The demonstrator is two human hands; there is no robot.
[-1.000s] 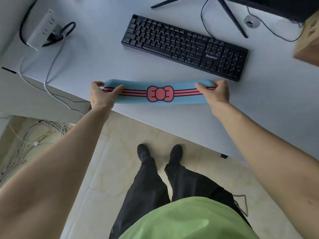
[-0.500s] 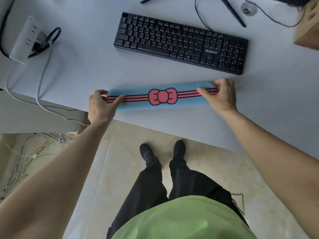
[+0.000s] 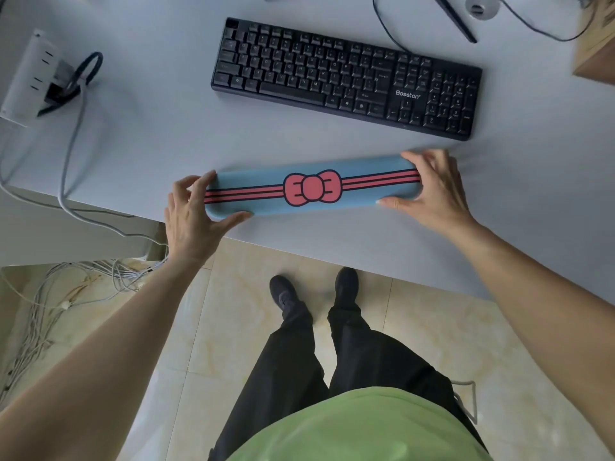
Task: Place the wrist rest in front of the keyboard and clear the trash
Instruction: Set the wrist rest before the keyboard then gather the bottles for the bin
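A long blue wrist rest (image 3: pixel 362 191) with pink stripes and a pink bow lies flat on the white desk (image 3: pixel 159 151), near its front edge. The black keyboard (image 3: pixel 346 78) sits farther back, with a strip of bare desk between the two. My left hand (image 3: pixel 189 217) cups the rest's left end, thumb along the near side, fingers spread. My right hand (image 3: pixel 436 191) covers its right end, thumb on the near edge and fingers over the top. No trash is in view.
A white power strip (image 3: pixel 30 78) with a black plug and grey cables lies at the desk's left. Monitor stand legs (image 3: pixel 456 18) and a black cable sit behind the keyboard. A cardboard box (image 3: pixel 595 51) is at the far right. Loose cables lie on the floor at left.
The wrist rest moved away from the desk's front edge toward the keyboard and now lies flat. Both hands' fingers have loosened and spread around its ends.
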